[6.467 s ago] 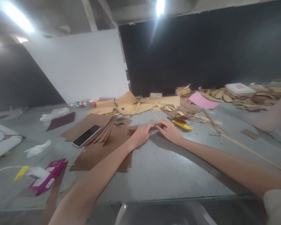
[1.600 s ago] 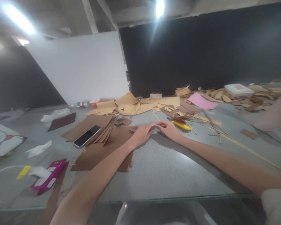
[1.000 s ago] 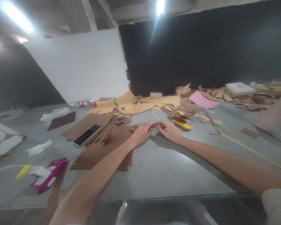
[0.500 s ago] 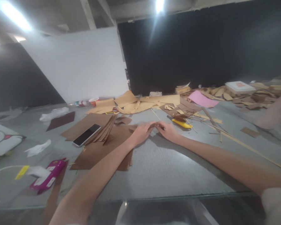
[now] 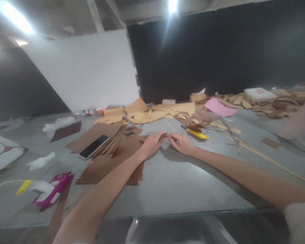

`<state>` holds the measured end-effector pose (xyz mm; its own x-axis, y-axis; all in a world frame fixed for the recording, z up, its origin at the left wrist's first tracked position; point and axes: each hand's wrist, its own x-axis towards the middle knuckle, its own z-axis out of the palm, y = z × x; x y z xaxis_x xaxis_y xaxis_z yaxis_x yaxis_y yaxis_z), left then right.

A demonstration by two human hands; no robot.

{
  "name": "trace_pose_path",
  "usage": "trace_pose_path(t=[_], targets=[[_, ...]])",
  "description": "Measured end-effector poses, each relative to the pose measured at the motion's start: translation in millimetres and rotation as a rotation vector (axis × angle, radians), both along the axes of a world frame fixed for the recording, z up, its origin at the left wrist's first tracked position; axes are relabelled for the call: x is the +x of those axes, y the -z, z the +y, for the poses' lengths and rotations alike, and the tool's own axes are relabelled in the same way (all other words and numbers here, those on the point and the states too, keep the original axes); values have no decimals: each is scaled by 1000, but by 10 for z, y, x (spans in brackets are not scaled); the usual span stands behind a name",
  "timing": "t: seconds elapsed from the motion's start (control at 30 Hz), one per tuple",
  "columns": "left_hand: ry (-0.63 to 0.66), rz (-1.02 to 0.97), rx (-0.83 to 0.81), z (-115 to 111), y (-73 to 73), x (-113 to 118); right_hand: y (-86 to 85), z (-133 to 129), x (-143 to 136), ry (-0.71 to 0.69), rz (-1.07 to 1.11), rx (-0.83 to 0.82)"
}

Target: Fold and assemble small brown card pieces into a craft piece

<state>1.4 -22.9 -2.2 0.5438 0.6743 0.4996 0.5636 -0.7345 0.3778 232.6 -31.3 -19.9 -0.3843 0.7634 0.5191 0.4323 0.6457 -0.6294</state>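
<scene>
My left hand (image 5: 154, 144) is closed on a small brown piece (image 5: 163, 135) above the middle of the table. Just to its right, my right hand (image 5: 181, 143) is closed too, its fingertips pinched at the piece's right end. The fingers hide most of that piece. Brown sheets (image 5: 109, 167) lie under and left of my left forearm, with a stack of brown strips (image 5: 113, 142) and a phone (image 5: 94, 146) beyond them. A yellow cutter (image 5: 197, 134) rests right of my right hand.
Tan scraps (image 5: 147, 113) and a pink sheet (image 5: 220, 107) lie along the back. A purple packet of wipes (image 5: 52, 190) is at the front left, near white tissue (image 5: 41, 161). Thin strips (image 5: 264, 155) cross the right side. A white box (image 5: 260, 94) stands at the back right.
Both hands have shifted slightly left, and the gap between them is a little wider. The things on the table look unmoved.
</scene>
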Motion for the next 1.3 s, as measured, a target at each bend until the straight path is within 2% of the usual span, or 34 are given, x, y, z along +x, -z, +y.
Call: trace_pose_path(t=[0.2,0.3,0.4,0.7,0.8,0.93,1.07,1.13,1.23,1.3], targets=[[13,4,-6,1,20,-13,37,14,-5,-20,36,-21],[-28,16,-51,-18,21,-19,8,3,-5,-25,19,-6],[-17,51,-72,-35,9,-17,-34,-17,-3,-37,15,-1],[-10,69,-64,-9,13,4,28,20,-23,78,-30,-18],[-29,79,6,-7,4,24,27,49,-42,117,-8,-44],[-65,-2,210,-44,-25,31,-21,108,-22,212,116,-86],[-153,-56,263,-52,-10,28,-23,250,91,427,352,-191],[-239,-116,271,-11,24,20,13,336,152,514,504,-203],[-477,-254,274,118,105,-25,94,437,202,598,646,-228],[-640,-269,225,229,172,-78,148,473,207,600,670,-228]])
